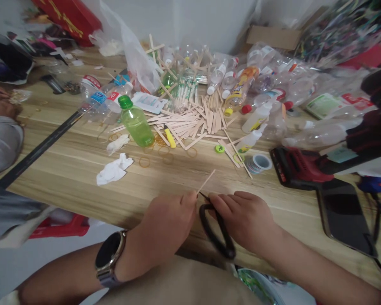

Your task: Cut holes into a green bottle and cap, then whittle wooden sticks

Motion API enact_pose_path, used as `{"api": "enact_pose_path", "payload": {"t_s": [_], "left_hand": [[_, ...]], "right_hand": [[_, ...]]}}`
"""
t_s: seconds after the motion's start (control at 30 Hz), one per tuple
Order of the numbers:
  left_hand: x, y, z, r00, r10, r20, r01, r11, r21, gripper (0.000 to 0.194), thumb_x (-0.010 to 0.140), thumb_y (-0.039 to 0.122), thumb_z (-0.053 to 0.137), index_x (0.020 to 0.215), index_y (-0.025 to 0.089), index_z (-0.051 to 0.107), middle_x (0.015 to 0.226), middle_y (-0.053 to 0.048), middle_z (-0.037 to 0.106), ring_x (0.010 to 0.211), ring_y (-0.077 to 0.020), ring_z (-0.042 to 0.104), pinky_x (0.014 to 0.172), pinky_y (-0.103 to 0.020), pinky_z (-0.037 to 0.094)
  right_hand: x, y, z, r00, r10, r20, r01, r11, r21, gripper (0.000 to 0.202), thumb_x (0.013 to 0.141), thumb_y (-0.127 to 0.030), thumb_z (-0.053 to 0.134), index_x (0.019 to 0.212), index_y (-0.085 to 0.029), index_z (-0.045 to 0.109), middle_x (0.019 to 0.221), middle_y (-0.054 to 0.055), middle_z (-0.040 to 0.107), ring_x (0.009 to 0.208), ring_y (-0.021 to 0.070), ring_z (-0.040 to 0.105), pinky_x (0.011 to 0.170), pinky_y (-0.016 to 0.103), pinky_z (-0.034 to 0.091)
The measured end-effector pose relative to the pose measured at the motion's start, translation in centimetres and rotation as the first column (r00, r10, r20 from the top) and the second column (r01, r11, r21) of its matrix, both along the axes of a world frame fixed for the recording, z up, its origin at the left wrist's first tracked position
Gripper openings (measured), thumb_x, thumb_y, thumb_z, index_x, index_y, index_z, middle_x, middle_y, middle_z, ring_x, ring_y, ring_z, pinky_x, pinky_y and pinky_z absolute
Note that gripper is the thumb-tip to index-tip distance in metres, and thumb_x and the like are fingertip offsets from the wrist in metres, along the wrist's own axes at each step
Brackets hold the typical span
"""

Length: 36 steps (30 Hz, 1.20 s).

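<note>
With the left hand point(169, 223) fingers pinching the thin wooden stick point(207, 181) and the right hand point(249, 218) fingers gripping the black-looped tool point(229, 252), guide its point lightly, clear of skin.

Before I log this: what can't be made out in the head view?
Curled fingertips of left hand at thin stick: head view, behind hand's back.
Tip of black-handled tool by right hand: head view, small, blurred.
Power tool, far part: head view, cut by right edge.
Fine print on yellow-capped bottle: head view, too small.
</note>
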<state>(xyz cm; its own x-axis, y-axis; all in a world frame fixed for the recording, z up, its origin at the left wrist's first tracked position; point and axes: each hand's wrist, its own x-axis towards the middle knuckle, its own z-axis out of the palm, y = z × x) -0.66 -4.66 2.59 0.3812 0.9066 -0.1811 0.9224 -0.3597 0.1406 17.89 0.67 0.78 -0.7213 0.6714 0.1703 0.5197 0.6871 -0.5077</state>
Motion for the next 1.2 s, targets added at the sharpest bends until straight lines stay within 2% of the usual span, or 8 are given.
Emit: {"api": "enact_pose_path", "payload": {"t_s": [0.17,0.3,0.47,0.63,0.8,1.0,1.13,1.2], "left_hand": [[0.2,0.2,0.2,0.997,-0.027,-0.077,0.029,0.999,0.034,0.029,0.087,0.006,0.04,0.11,0.012,0.057,0.083,-0.01,0.069,0.07,-0.0235,0.067,0.058,-0.033,0.054],[0.1,0.1,-0.1,0.999,-0.01,-0.033,0.01,1.0,0.021,0.029,0.089,0.009,0.04,0.112,0.012,0.056,0.081,-0.009,0.069,0.069,-0.0231,0.067,0.059,-0.033,0.053],[-0.3,0.1,0.3,0.956,0.082,0.281,-0.086,0.996,0.003,0.027,0.096,0.022,0.031,0.098,0.016,0.058,0.076,-0.006,0.066,0.069,-0.0206,0.062,0.062,-0.031,0.046],[-0.5,1.0,1.0,0.519,0.413,0.748,-0.098,0.899,-0.428,0.036,0.098,0.038,0.032,0.073,0.019,0.051,0.062,0.004,0.049,0.058,-0.0102,0.046,0.055,-0.022,0.035],[0.4,1.2,0.0,-0.071,0.721,0.69,0.252,0.682,-0.687,0.038,0.095,0.043,0.037,0.065,0.021,0.036,0.049,0.009,0.023,0.043,-0.0077,0.018,0.042,-0.022,0.016],[1.0,1.2,-0.4,-0.143,0.652,0.745,0.221,0.755,-0.618,0.035,0.097,0.039,0.038,0.069,0.019,0.043,0.048,0.009,0.029,0.043,-0.007,0.02,0.043,-0.021,0.017],[-0.1,1.8,-0.1,-0.419,0.625,0.659,0.244,0.776,-0.581,0.027,0.098,0.03,0.033,0.073,0.022,0.037,0.045,0.012,0.015,0.039,-0.0084,0.009,0.038,-0.019,0.015],[-0.6,2.0,0.0,-0.343,0.584,0.736,0.147,0.807,-0.572,0.028,0.098,0.031,0.032,0.073,0.022,0.039,0.045,0.012,0.018,0.039,-0.0083,0.012,0.039,-0.019,0.017]], "right_hand": [[-0.8,-0.5,0.3,0.997,-0.034,-0.075,-0.028,0.715,-0.698,0.051,0.103,-0.043,0.018,0.072,-0.018,0.049,0.058,0.001,0.064,0.035,0.0114,0.054,0.033,0.021,0.035],[-0.4,-0.6,-0.2,0.999,0.015,-0.03,-0.017,0.997,-0.079,0.046,0.103,-0.031,0.025,0.074,-0.016,0.057,0.058,0.003,0.063,0.043,0.012,0.055,0.041,0.024,0.036],[0.7,0.1,-0.3,0.996,0.066,0.054,-0.084,0.868,0.49,0.031,0.098,-0.013,0.034,0.089,-0.01,0.064,0.072,0.007,0.066,0.053,0.0133,0.055,0.051,0.029,0.035],[0.9,0.6,-0.4,0.997,0.077,-0.02,-0.056,0.857,0.512,0.028,0.101,-0.018,0.038,0.096,-0.01,0.064,0.081,0.005,0.069,0.061,0.0112,0.059,0.055,0.028,0.039],[-0.1,-0.3,-0.7,0.961,-0.041,-0.275,0.069,0.993,0.092,0.031,0.099,-0.026,0.045,0.077,-0.016,0.065,0.064,0.001,0.065,0.053,0.0113,0.061,0.048,0.022,0.043],[-0.7,-1.6,0.8,0.864,-0.337,-0.374,-0.115,0.592,-0.798,0.048,0.095,-0.047,0.048,0.064,-0.015,0.065,0.069,0.005,0.064,0.043,0.0125,0.06,0.037,0.018,0.043],[0.2,-2.1,0.4,0.869,-0.353,-0.345,-0.036,0.652,-0.757,0.048,0.095,-0.048,0.048,0.068,-0.014,0.066,0.067,0.006,0.063,0.043,0.0123,0.059,0.037,0.018,0.042],[0.6,-2.3,0.2,0.88,-0.333,-0.339,0.041,0.764,-0.644,0.043,0.097,-0.043,0.047,0.072,-0.014,0.066,0.063,0.004,0.063,0.043,0.0114,0.059,0.038,0.018,0.042]]}}
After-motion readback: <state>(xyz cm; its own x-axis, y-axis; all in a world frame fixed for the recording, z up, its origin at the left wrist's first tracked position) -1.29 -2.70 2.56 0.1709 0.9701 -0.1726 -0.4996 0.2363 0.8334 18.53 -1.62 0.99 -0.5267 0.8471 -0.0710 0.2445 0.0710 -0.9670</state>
